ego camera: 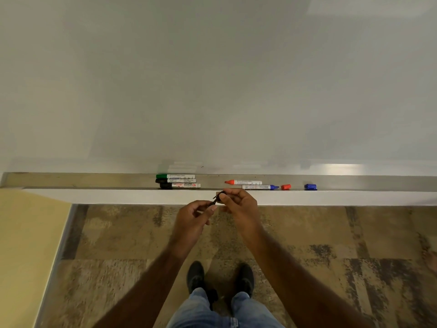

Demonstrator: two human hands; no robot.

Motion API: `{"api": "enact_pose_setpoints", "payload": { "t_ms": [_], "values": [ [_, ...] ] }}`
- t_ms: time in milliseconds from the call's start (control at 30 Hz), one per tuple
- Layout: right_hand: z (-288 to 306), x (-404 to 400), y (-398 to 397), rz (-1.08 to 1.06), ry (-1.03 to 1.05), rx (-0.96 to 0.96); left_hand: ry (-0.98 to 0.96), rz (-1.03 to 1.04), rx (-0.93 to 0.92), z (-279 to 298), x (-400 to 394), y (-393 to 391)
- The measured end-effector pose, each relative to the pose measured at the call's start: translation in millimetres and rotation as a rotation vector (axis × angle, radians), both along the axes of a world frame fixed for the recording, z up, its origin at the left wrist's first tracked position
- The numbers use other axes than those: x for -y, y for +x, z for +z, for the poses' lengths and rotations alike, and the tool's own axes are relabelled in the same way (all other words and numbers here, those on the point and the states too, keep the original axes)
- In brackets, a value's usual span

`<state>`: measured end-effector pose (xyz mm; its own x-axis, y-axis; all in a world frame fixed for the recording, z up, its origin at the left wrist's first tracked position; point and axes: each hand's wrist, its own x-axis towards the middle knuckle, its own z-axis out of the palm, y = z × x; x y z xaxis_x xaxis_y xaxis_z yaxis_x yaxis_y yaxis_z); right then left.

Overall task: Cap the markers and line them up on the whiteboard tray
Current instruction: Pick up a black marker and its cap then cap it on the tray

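The whiteboard tray (118,183) runs across the view below the board. Three capped markers lie side by side on it: green-capped (175,176), black-capped (176,180) and another black-capped (181,185). To the right lie an uncapped red marker (243,182) and an uncapped blue marker (260,187), then a loose red cap (286,187) and a loose blue cap (310,187). In front of the tray, my left hand (191,218) holds a black marker (212,203), mostly hidden. My right hand (238,202) pinches a black cap (220,194) at the marker's tip.
The whiteboard (212,79) fills the upper half. Below the tray is patterned brown carpet (331,245) with my shoes (196,275) on it. A yellow wall or panel (26,245) stands at the left. A person's bare foot (430,259) shows at the right edge.
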<state>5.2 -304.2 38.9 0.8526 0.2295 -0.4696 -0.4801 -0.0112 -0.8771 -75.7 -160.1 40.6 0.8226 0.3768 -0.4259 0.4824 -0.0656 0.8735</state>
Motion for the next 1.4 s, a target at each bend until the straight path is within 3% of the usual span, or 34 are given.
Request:
{"api": "enact_pose_setpoints", "payload": {
  "t_ms": [233,533,733,900,1200,1400],
  "values": [
    [-2,0,-5,0.088,-0.029,0.067,0.045,-0.125,0.009,-3,-1,-5],
    [-8,0,-7,0.269,-0.326,0.306,0.117,-0.147,-0.057,-4,2,-7],
    [0,-2,-15,0.314,-0.282,0.312,0.031,-0.170,-0.171,-1,3,3],
    [5,-2,-14,0.343,-0.247,0.305,0.075,-0.153,-0.182,-7,5,2],
    [4,-1,-20,0.301,-0.219,0.252,-0.032,-0.051,-0.200,-10,10,1],
    [3,-2,-19,0.285,-0.202,0.190,-0.381,0.142,-0.202,1,17,12]
  ]
}}
